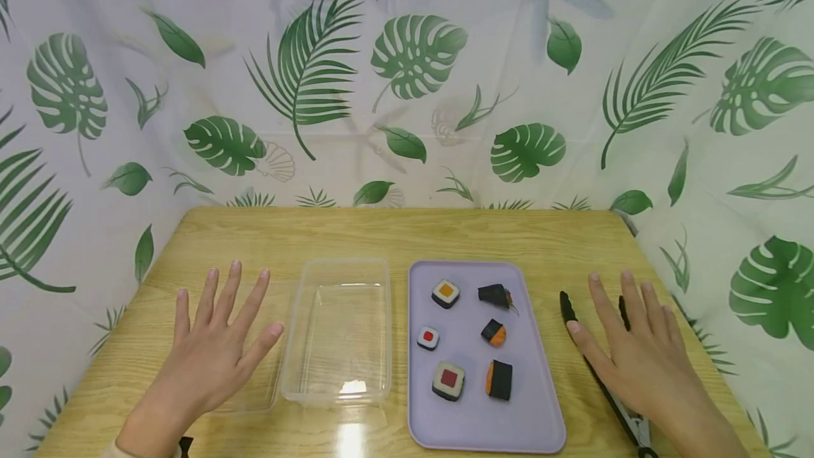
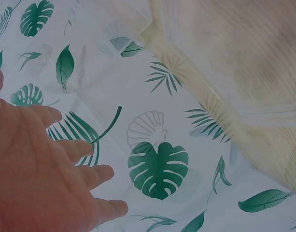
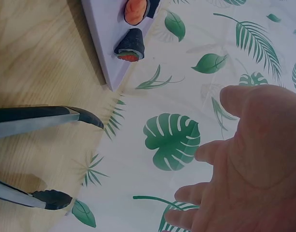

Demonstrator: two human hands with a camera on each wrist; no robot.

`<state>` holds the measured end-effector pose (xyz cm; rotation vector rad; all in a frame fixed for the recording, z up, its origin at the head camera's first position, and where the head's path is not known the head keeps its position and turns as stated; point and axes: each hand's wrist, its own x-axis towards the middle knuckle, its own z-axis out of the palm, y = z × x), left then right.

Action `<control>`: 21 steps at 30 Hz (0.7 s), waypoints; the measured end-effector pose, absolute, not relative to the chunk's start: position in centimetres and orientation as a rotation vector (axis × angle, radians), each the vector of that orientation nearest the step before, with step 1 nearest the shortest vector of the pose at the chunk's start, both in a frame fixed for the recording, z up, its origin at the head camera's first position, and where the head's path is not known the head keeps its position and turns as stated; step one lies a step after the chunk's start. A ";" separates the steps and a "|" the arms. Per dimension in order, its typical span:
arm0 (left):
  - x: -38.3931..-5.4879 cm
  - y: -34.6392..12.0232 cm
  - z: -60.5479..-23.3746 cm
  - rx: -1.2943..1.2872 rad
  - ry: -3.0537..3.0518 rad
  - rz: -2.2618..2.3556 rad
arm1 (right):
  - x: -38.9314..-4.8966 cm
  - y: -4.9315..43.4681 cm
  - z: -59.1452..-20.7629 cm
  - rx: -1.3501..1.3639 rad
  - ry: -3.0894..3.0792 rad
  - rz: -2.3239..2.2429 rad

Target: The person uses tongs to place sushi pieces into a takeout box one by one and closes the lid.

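Note:
My left hand (image 1: 213, 352) is spread with straight fingers, above a clear flat lid (image 1: 259, 394) on the table, and holds nothing. My right hand (image 1: 642, 359), also spread and holding nothing, hovers over black-tipped metal tongs (image 1: 614, 401), covering part of them. The tongs' two arms stand apart in the right wrist view. Between the hands, a lilac tray (image 1: 477, 426) carries sushi pieces in two columns: square rolls with orange (image 1: 446, 293), red (image 1: 428, 338) and dark red (image 1: 449, 381) centres, then a dark cone-shaped hand roll (image 1: 494, 295) and two orange pieces with dark bands (image 1: 500, 380).
A clear plastic container (image 1: 343, 341) with nothing in it stands left of the tray. Everything rests on a wood-grain table (image 1: 407, 232). White cloth with green leaves (image 1: 420, 55) hangs behind the table and along its sides.

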<state>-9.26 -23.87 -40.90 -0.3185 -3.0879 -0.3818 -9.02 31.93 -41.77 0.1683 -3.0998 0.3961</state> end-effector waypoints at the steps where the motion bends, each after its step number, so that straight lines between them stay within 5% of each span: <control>1: -9.3 -23.9 -40.9 -0.321 -3.089 -0.380 | -9.0 31.9 -41.8 0.168 -3.103 0.398; 21: -9.1 -22.7 -41.5 -0.378 -3.041 -0.477 | -8.7 33.7 -43.1 -0.091 -3.370 0.320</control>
